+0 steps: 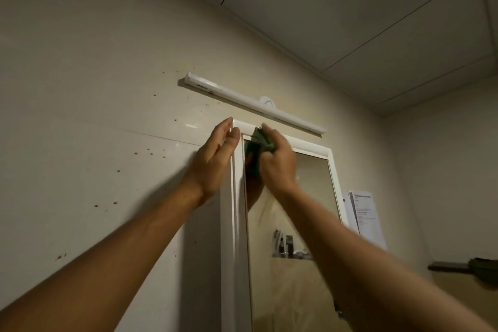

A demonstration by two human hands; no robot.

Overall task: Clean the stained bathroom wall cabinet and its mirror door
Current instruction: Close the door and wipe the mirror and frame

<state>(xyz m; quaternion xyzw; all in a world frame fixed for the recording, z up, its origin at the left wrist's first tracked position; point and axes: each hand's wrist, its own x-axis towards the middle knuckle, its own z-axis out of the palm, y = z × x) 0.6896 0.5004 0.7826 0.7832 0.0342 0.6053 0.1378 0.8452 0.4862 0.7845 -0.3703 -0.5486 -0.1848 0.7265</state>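
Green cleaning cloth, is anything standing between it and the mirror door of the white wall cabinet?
Nothing visible does. The right hand grips the green cleaning cloth right at the top left corner of the mirror door; the left hand lies on the white cabinet at its left edge, beside it.

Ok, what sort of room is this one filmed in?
Most likely a bathroom: a white wall cabinet with a mirror door, a strip light mounted above it, and glossy wall tiles spattered with brown stains.

light bar (253,102) above cabinet (234,197), papers (363,213) right
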